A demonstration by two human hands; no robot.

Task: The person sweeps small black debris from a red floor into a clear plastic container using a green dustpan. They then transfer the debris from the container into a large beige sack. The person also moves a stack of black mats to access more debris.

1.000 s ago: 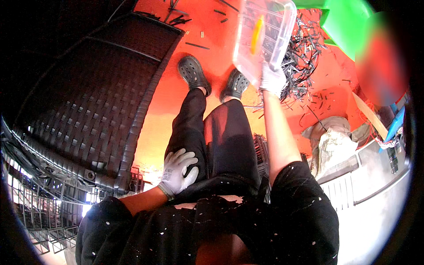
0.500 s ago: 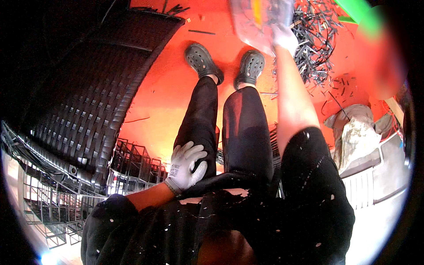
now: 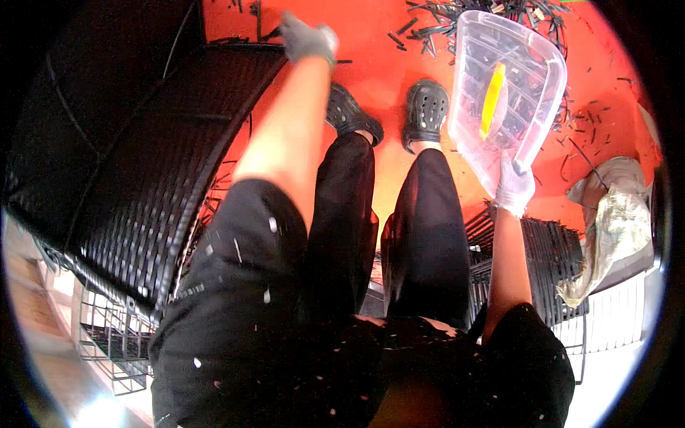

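Note:
My right hand [image 3: 515, 188], in a pale glove, grips the near rim of a clear plastic tub [image 3: 467, 93]. The tub is tilted, and a yellow strip [image 3: 492, 101] shows in or on its wall. My left hand [image 3: 308, 39], also gloved, reaches forward past my left shoe, close to the far end of a black woven furniture piece [image 3: 135, 221]. Its fingers are smeared by motion, so I cannot make out whether they hold anything. Dark offcut strips [image 3: 432, 25] lie on the floor beyond and beside the tub.
The floor [image 3: 371, 43] is red. A pale crumpled sack [image 3: 617, 207] lies at the right. Black metal frames [image 3: 549, 264] are stacked behind my right arm, and a wire-like frame [image 3: 114, 342] stands at the lower left. My dark clogs [image 3: 426, 110] are on the floor between.
My left hand has left my thigh and stretched forward. My right hand has drawn the clear tub nearer and to the right. The green and red blur at the upper right is mostly out of view.

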